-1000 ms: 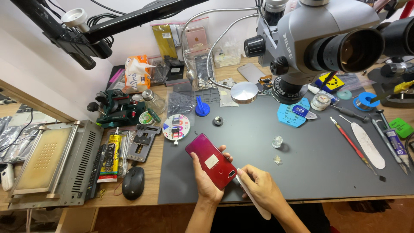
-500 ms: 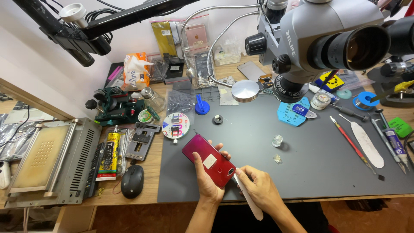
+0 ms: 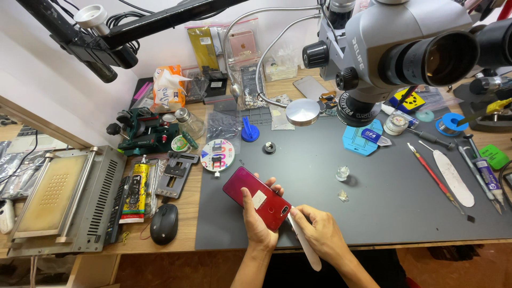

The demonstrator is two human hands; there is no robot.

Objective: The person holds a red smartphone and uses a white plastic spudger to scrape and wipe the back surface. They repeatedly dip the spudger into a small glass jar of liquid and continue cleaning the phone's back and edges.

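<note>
Your left hand (image 3: 258, 224) grips the red phone (image 3: 257, 198) back-up, just below the round parts dish (image 3: 217, 154); your right hand (image 3: 320, 232) pinches a white pry tool (image 3: 305, 244) against the phone's lower edge.

the red phone (image 3: 256, 197) has tipped further toward 10 o'clock in the left hand (image 3: 260, 223), while the right hand (image 3: 316, 230) has drawn its white pry tool (image 3: 305, 245) closer against the phone's 4 o'clock edge.
</note>
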